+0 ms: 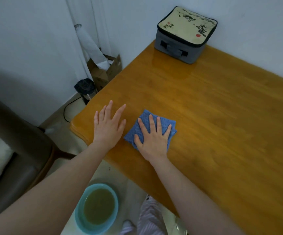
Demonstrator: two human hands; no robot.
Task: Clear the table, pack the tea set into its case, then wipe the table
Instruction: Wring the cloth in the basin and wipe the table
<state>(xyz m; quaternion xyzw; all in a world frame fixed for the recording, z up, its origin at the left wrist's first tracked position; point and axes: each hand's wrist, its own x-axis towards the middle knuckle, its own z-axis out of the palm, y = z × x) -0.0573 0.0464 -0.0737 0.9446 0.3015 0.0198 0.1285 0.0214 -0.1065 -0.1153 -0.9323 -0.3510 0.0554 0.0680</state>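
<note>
Head view: right hand (151,141), fingers spread flat, presses folded blue waffle-weave cloth (150,128) onto glossy orange-brown wooden counter (213,116) for wiping; left hand (109,125) flat alongside, bracing; zipped grey fabric tea-set case (186,33) far beyond both.

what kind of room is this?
Probably a home living room. A brown sofa stands beside the wooden table, a tea-set case sits on the table's far corner, and a kettle stands on the floor by the wall. The right hand presses a cloth.
</note>
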